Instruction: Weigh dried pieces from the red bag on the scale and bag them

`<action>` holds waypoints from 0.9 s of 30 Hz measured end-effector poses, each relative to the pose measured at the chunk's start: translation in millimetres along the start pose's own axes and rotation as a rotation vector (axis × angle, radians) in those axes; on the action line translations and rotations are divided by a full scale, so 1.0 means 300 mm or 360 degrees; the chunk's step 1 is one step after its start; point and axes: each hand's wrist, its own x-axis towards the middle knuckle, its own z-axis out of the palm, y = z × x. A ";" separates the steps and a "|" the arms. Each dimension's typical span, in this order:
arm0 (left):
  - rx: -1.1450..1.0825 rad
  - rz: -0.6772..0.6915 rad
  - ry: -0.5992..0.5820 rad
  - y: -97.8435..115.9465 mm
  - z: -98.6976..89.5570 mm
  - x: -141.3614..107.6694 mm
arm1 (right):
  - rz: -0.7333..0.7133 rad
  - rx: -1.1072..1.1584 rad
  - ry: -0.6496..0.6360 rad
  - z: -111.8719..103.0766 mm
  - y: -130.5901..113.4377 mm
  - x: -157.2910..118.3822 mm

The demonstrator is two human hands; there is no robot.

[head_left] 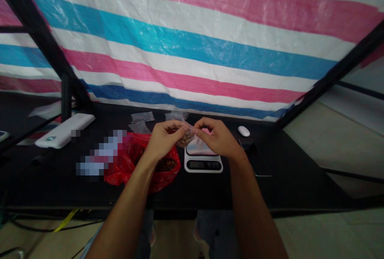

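Grip: left hand (166,136) and right hand (218,136) both pinch the top of a small, clear plastic bag (189,133) of brown pieces (183,142), over or just beside a flat, white digital scale (203,166). I judge uneven pulling could open it, spilling pieces.

The left grip (163,136) and right grip (217,136) pinch a clear bag (185,140) near a white scale (204,164).

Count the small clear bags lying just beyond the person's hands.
3: a rear left bag, a front left bag beyond the red bag, and a right bag behind the left hand. Others may be hidden.
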 end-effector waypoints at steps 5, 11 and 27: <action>-0.0012 0.0047 0.0005 0.008 0.009 -0.006 | -0.0030 -0.0015 0.0062 0.032 -0.011 0.007; 0.0136 0.0096 0.0052 0.041 -0.028 -0.007 | -0.0083 0.0063 0.0100 0.029 -0.009 0.008; 0.2029 -0.0682 0.0335 0.164 -0.460 -0.107 | 0.0341 -0.0322 0.0717 -0.164 0.175 -0.025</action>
